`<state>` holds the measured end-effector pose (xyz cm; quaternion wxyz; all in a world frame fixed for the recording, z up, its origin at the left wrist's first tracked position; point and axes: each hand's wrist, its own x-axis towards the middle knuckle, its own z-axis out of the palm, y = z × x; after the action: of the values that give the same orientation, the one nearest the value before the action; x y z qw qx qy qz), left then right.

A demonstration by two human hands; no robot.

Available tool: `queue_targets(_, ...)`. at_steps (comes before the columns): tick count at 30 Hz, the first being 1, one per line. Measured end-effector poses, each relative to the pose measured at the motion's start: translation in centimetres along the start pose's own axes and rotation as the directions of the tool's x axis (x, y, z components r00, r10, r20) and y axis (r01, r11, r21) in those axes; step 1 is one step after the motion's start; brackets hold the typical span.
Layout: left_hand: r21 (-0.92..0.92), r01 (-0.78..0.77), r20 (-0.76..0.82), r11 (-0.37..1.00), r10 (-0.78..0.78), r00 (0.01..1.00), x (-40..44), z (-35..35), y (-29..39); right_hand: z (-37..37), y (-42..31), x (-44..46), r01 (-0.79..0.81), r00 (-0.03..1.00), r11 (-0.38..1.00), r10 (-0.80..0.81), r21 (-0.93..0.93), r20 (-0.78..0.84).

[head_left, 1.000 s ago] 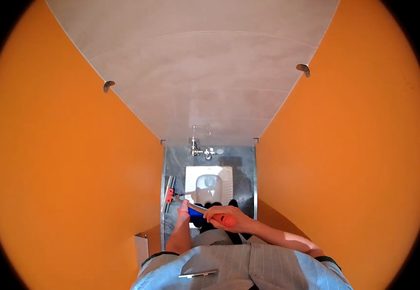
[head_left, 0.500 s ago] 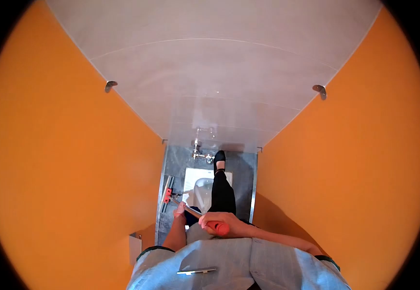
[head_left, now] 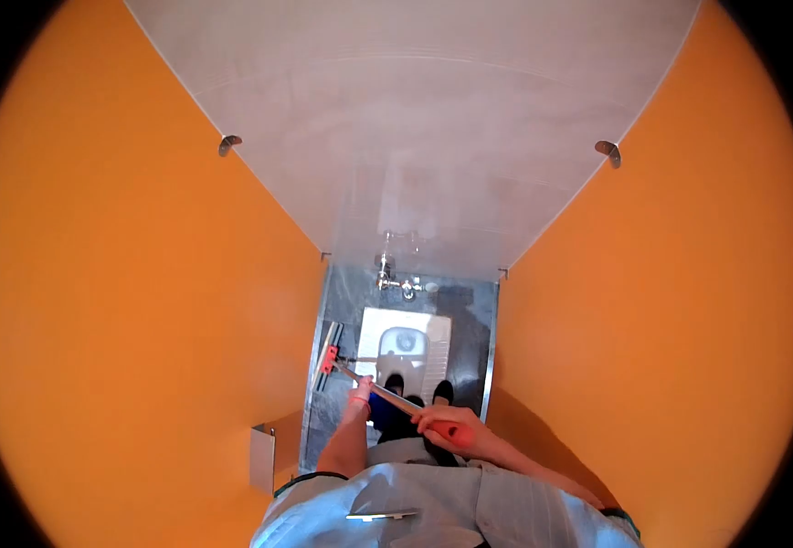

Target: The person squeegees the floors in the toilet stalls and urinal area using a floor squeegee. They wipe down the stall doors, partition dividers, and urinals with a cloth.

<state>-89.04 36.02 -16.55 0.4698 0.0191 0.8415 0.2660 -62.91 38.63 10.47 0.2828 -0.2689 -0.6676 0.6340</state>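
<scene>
A long-handled mop (head_left: 389, 398) slants across the view, with a red centre piece and a long narrow head (head_left: 328, 357) down on the floor left of the squat toilet. Lower on the shaft, my left hand (head_left: 360, 393) is closed around it. My right hand (head_left: 459, 431) wraps the upper end, just by the thick red-orange grip. Beneath my left forearm shows something dark blue (head_left: 380, 409), mostly hidden. The white squat toilet (head_left: 367, 333) lies ahead of my feet, and its near part is covered by my shoes and arms.
Orange partitions (head_left: 159, 256) (head_left: 652, 274) rise close on both sides, and a pale tiled wall (head_left: 433, 137) stands ahead. Chrome flush pipes (head_left: 387, 276) stick out behind the toilet. A metal box (head_left: 262, 457) is fixed low on the left partition. Dark tiles (head_left: 346, 288) cover the floor.
My outstretched foot has come back from beside the flush pipes to the near end of the toilet, uncovering the bowl. Both hands keep their hold, and the mop head stays at the left.
</scene>
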Motion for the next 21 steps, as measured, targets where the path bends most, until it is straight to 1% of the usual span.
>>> queue_targets(1, -0.147, 0.089, 0.062, 0.985, -0.081, 0.995, 0.8, 0.6, -0.6, 0.2, 0.2, -0.7, -0.014, 0.999, 0.999, 0.016, 0.038, -0.03)
queue_targets(2, -0.165, 0.099, 0.112, 0.981, -0.081, 0.99, 2.4, 0.9, -1.6, 0.3, 0.2, -1.4, -0.03, 0.998, 0.996, 0.035, 0.079, -0.058)
queue_targets(4, -0.177, 0.013, 0.105, 0.984, 0.006, 0.994, -2.0, 0.6, 0.7, 0.1, -1.5, -2.4, -0.04, 0.996, 0.996, 0.046, 0.081, -0.076)
queue_targets(6, -0.057, -0.032, 0.076, 0.998, 0.037, 0.996, 2.3, 1.9, -2.6, 0.8, -3.3, -3.5, -0.106, 0.983, 0.99, 0.117, 0.088, -0.142)
queue_targets(7, -0.057, -0.158, 0.07, 0.986, 0.162, 0.984, -1.7, 1.1, -0.5, 1.6, -3.1, -4.4, -0.094, 0.982, 0.992, 0.107, 0.086, -0.158)
queue_targets(8, -0.197, -0.12, 0.172, 0.973, 0.155, 0.973, 0.5, 1.9, -1.9, 2.7, -3.2, -4.9, -0.107, 0.98, 0.991, 0.119, 0.081, -0.162)
queue_targets(10, -0.133, -0.17, 0.047, 0.976, 0.178, 0.983, -1.4, 1.3, 0.0, 5.3, -3.5, -5.6, -0.164, 0.97, 0.985, 0.153, -0.046, -0.191)
queue_targets(11, -0.071, -0.174, 0.068, 0.982, 0.179, 0.981, 0.5, 1.2, -0.1, 6.8, -3.2, -5.8, -0.126, 0.975, 0.991, 0.116, -0.039, -0.19)
queue_targets(12, -0.008, -0.182, 0.093, 0.983, 0.182, 0.979, 2.6, 1.1, -0.3, 8.5, -2.8, -5.8, -0.134, 0.974, 0.99, 0.123, -0.047, -0.19)
queue_targets(14, 0.107, -0.304, 0.172, 0.947, 0.283, 0.944, 2.2, -1.7, 2.3, 11.6, -1.0, -5.6, -0.068, 0.984, 0.98, 0.097, 0.188, -0.147)
queue_targets(15, 0.136, -0.342, 0.149, 0.93, 0.322, 0.935, 5.0, -1.4, 1.5, 13.8, 1.3, -6.2, -0.182, 0.948, 0.855, 0.283, 0.485, -0.143)
queue_targets(16, 0.184, -0.376, 0.168, 0.908, 0.348, 0.922, 6.7, -2.0, 1.4, 15.7, 2.0, -5.9, -0.137, 0.94, 0.756, 0.302, 0.64, -0.156)
queue_targets(17, 0.314, -0.411, 0.196, 0.856, 0.365, 0.91, 8.8, -2.5, 1.4, 17.1, 2.5, -4.9, -0.167, 0.887, 0.503, 0.453, 0.848, -0.094)
queue_targets(18, 0.438, -0.438, 0.227, 0.785, 0.375, 0.899, 10.3, -3.0, 1.4, 18.6, 3.0, -4.0, -0.149, 0.821, 0.194, 0.571, 0.97, 0.012)
queue_targets(20, 0.571, -0.48, 0.266, 0.666, 0.403, 0.876, 10.0, -4.5, 1.7, 21.3, 5.1, -3.3, -0.232, 0.754, 0.185, 0.654, 0.955, 0.056)
queue_targets(21, 0.638, -0.444, 0.293, 0.629, 0.335, 0.896, 9.2, -5.0, 2.0, 22.5, 5.6, -3.0, -0.295, 0.729, 0.229, 0.682, 0.928, 0.064)
